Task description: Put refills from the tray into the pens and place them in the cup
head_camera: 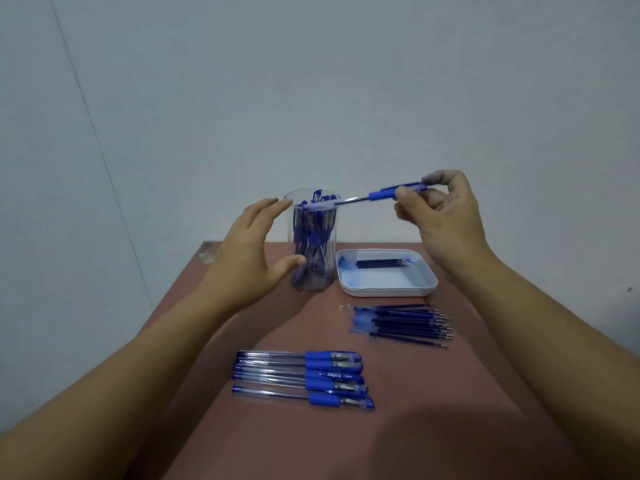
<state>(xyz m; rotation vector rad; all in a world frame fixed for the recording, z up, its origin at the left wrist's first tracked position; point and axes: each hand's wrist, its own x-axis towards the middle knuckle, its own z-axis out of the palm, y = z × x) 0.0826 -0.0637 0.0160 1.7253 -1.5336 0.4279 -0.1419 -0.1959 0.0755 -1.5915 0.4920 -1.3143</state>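
A clear plastic cup (313,268) holding several blue pens stands at the table's far side. My right hand (446,216) pinches a blue pen (381,194) by its grip end, nearly level, its far end over the cup's rim. My left hand (254,252) sits just left of the cup with straight fingers and the thumb near the cup's wall; contact is unclear. A white tray (388,284) right of the cup holds dark refills. Several loose refills (401,322) lie in front of the tray. Several pens (304,379) lie side by side nearer me.
The reddish-brown table (346,441) ends just behind the cup and tray, with a pale wall beyond. Its left edge runs diagonally under my left forearm. A small clear scrap (344,307) lies between the tray and the loose refills.
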